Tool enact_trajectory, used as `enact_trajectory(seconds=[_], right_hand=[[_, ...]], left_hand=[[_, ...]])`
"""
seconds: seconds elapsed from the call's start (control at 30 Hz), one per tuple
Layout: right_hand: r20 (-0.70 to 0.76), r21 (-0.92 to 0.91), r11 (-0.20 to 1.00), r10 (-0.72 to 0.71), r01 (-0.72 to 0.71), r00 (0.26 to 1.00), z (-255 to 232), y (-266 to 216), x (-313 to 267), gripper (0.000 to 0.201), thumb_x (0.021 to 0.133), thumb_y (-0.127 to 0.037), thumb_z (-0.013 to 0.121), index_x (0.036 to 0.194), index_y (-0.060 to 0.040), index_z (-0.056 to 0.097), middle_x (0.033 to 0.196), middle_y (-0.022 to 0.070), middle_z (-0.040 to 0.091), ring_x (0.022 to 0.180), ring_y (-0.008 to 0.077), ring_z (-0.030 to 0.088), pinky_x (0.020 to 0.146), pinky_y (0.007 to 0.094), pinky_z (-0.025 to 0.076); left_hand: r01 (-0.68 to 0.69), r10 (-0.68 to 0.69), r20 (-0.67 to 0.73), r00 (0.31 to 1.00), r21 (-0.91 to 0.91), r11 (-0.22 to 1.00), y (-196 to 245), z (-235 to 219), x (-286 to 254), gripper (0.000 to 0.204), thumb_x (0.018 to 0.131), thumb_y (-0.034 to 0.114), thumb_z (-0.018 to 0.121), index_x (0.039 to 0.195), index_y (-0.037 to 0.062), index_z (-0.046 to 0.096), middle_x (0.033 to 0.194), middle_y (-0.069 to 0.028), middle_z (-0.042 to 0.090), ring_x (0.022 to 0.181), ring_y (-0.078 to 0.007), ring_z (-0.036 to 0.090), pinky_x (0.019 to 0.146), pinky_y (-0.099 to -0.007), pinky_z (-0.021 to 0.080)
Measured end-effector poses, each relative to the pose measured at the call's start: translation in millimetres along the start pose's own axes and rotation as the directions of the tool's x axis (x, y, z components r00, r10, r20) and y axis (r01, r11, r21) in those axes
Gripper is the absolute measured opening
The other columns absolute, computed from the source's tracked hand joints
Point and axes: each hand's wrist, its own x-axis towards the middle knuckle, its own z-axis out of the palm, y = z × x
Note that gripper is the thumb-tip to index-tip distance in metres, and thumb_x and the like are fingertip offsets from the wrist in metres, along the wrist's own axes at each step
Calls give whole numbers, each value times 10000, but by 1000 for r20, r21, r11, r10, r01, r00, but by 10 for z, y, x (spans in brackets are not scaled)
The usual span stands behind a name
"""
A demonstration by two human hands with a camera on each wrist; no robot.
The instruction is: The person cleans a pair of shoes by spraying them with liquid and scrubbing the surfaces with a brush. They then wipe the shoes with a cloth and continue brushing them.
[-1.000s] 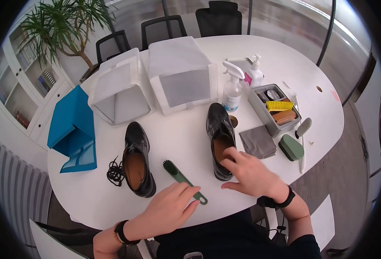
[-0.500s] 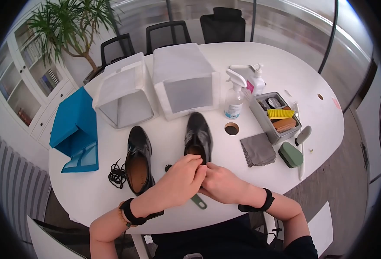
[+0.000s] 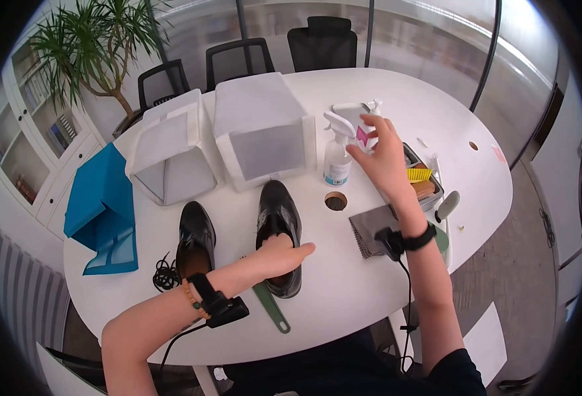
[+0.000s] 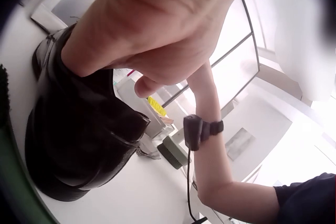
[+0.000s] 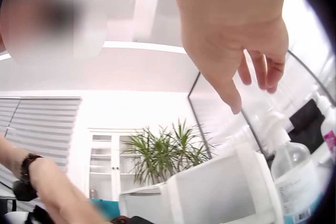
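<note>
My left hand (image 3: pixel 281 256) reaches into the opening of a black leather shoe (image 3: pixel 278 201). Its thumb points out past the shoe's right side, while its fingertips are hidden inside. A green-handled brush (image 3: pixel 272 310) lies beside the heel. Over the table, my right hand (image 3: pixel 385 158) is raised close to a clear spray bottle (image 3: pixel 337 162), fingers and thumb spread apart and nothing between them. In the right wrist view the bottle (image 5: pixel 296 182) stands below the hand. The other black shoe (image 3: pixel 197 231) sits to the left, partly covered by my left forearm, with black shoelaces (image 3: pixel 165 272) bundled beside it.
Two white fabric boxes (image 3: pixel 258 105) stand at the back, with a blue folded box (image 3: pixel 103 191) at left. Under my right forearm lie a grey cloth (image 3: pixel 365 231) and a caddy (image 3: pixel 434 201) of brushes. A round hole (image 3: pixel 336 201) opens in the table (image 3: pixel 330 297).
The right shoe has shifted left and toward the other one. My left hand has gone from the brush into this shoe; my right hand has left it and risen toward the spray bottle.
</note>
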Motion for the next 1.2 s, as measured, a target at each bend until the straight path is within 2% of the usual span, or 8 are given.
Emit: enact_trajectory(seconds=[0.23,0.6,0.77,0.83,0.9,0.97,1.1,1.2], right_hand=[[-63,108,987,124,-117,990,714,554,161,903,676,-180,880,1431,37,434,1314,269,585,1194,400,595,988,429,497],[-34,144,974,180,-173,983,801,673,168,429,744,-239,834,1055,21,695,839,179,706,771,308,682,736,394,532],[-23,124,975,187,-183,982,274,280,303,413,760,-270,854,1031,15,730,816,140,716,745,210,670,697,335,519],[-70,264,957,146,-123,987,-20,-109,297,370,783,-240,854,1029,10,734,817,79,720,759,145,653,715,308,513],[-150,274,962,20,22,988,-300,-496,249,348,800,-209,852,1040,11,730,870,33,718,808,110,639,745,292,509],[-272,444,882,-36,158,962,-472,-755,132,417,800,-170,848,1138,16,689,971,47,707,845,124,635,784,276,498],[-387,662,724,108,195,916,-728,-1347,-316,644,813,-335,764,1276,70,572,1024,128,648,874,198,619,814,311,485],[-298,718,664,19,211,954,-765,-1717,-514,713,801,-583,636,1127,42,533,1007,148,548,959,229,587,891,348,450]], left_hand=[[152,-106,202,974,-230,961,-46,30,196,802,932,490,607,1286,-223,511,1339,-344,557,1305,-413,530,1078,-427,415],[3,-208,-274,939,-598,802,-155,322,323,431,850,269,694,642,-72,532,784,-215,623,807,-231,629,737,-417,480],[-2,-126,-170,977,-601,799,-103,186,-257,287,953,161,682,947,-107,581,941,-92,619,828,-100,555,683,-286,466],[-716,281,-698,659,-467,519,-79,285,-433,236,947,99,674,1070,-97,630,1025,-138,666,884,-184,605,787,-329,495],[-747,303,-710,635,-466,473,13,145,-715,301,922,13,692,1208,-56,629,1092,-113,661,920,-209,614,828,-331,496],[-884,503,-774,385,-153,441,24,32,-858,325,904,-5,706,1217,-58,635,1081,-135,664,923,-239,627,836,-341,500],[-925,572,-806,152,88,370,81,-172,-1004,369,875,-34,707,1235,-67,632,1172,-169,681,1001,-263,654,888,-334,502],[-927,562,-815,138,93,362,22,-280,-1128,394,852,-39,721,1238,-62,641,1195,-176,685,1024,-271,666,908,-326,501]])
